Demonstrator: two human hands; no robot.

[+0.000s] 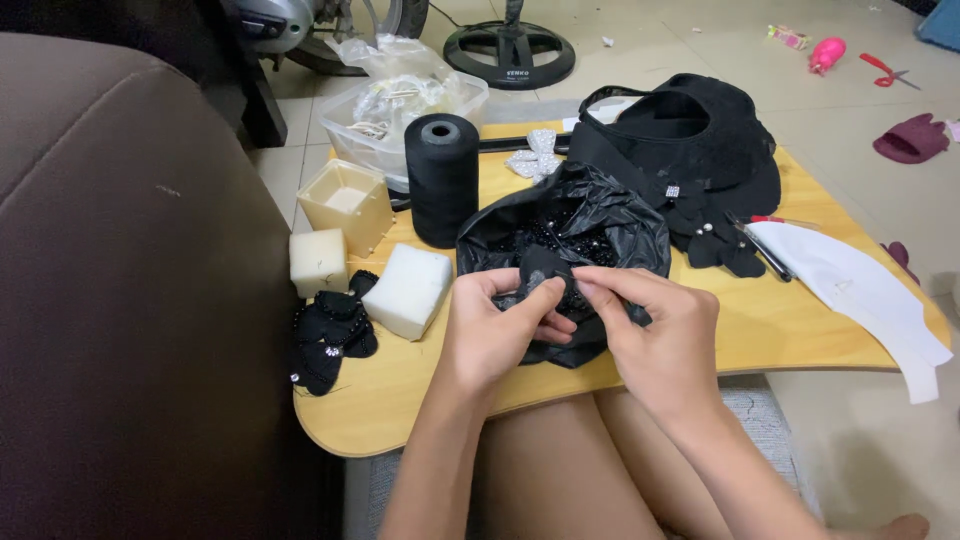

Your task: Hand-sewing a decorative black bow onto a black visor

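Partly hidden between pinching fingers, a small black fabric piece [543, 268] — left hand [492, 335] and right hand [655, 335] both grip it over the crinkled, bead-filled black plastic bag [600, 215].

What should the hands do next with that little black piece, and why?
Probably dip the right hand into the black bag for a bead. Both hands pinch the small black fabric piece right above the open bag, and the left hand already steadies it.
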